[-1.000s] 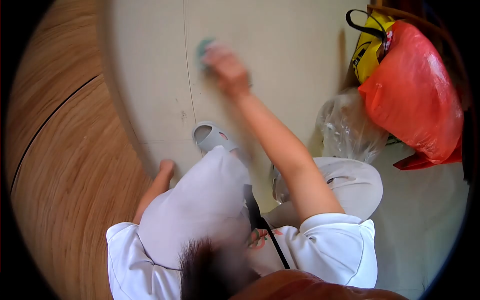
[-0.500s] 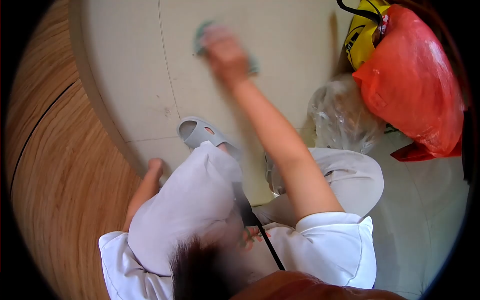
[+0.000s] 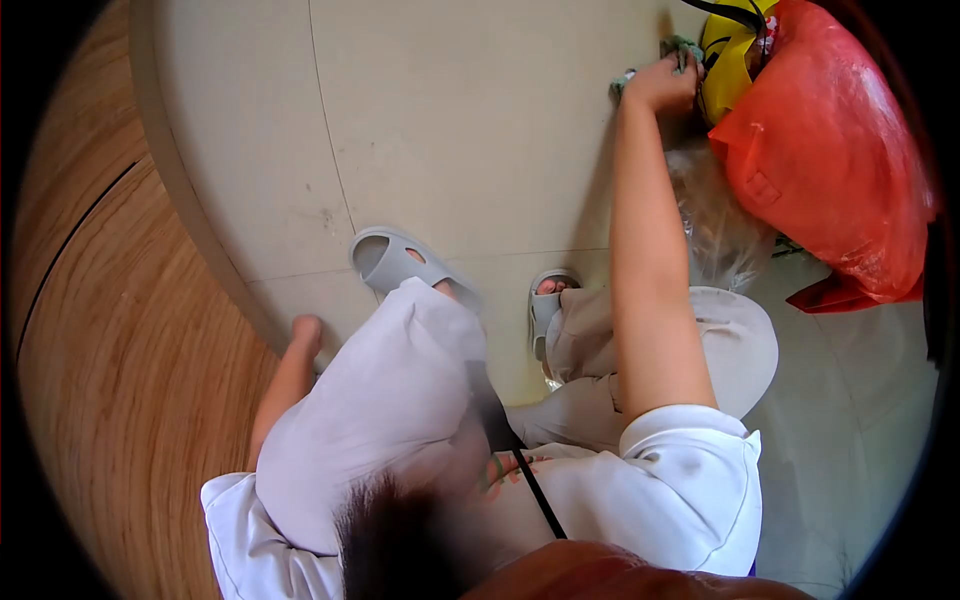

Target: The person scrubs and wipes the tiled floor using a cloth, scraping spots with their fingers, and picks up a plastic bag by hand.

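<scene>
My right hand [image 3: 664, 84] is at the upper right, closed over a green cloth [image 3: 684, 50] that presses against the pale tiled floor [image 3: 480, 130]. Bits of the cloth stick out on both sides of my fingers. It is right beside the yellow bag [image 3: 722, 70]. Down at the left, my left hand [image 3: 308, 332] hangs past my knee, close to the wood-grain surface [image 3: 120, 400]. Its fingers are hidden from this angle, so I cannot make out anything in it.
A full red plastic bag [image 3: 820, 160] leans by the yellow one. Under my right forearm lies a clear plastic bag [image 3: 720, 225]. My feet wear grey slippers [image 3: 400, 258]. Dark smudges [image 3: 325, 215] mark the tiles, and a curved border edges the floor on the left.
My right hand has swept the green cloth from the upper middle of the floor rightward to the yellow bag. The left hand has stayed about where it was.
</scene>
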### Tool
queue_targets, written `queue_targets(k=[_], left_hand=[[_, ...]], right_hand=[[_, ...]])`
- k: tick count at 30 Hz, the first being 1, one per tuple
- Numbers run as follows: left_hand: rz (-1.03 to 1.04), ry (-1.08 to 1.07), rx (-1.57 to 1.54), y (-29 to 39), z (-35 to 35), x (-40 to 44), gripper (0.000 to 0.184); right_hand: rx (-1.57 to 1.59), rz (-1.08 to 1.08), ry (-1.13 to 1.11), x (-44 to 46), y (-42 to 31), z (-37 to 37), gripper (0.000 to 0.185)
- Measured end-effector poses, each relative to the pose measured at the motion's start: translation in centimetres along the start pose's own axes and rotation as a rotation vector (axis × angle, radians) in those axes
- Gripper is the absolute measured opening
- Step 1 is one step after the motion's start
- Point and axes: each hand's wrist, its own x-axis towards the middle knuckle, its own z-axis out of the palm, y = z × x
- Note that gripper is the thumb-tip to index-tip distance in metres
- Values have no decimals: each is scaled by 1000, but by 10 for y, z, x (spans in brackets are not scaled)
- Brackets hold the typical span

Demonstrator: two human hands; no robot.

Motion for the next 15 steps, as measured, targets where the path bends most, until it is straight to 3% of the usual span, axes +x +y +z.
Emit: queue_targets(k=[4,5,6,7,8,11,14,15], left_hand=[[-16,51,-24,12,3,-12,15],[-14,42,16,12,4,-15,15],[43,-3,171,10,1,-15,15],[104,-44,319,12,-4,-11,15],[166,-81,463,16,-8,-7,15],[315,-174,856,16,-17,-5,15],[421,-200,1105,29,-20,-5,18],[453,-215,1187,28,-20,-6,20]], right_hand=[[148,-398,-127,-28,-30,43,23],[150,-212,-417,-56,-37,55,35],[159,-403,-506,-87,-62,56,36],[79,-594,-660,-121,-84,45,23],[363,-763,-588,-157,-94,45,23],[557,-1050,-811,-238,-101,7,30],[558,-928,-865,-246,-101,-28,33],[497,-787,-742,-239,-96,-37,36]])
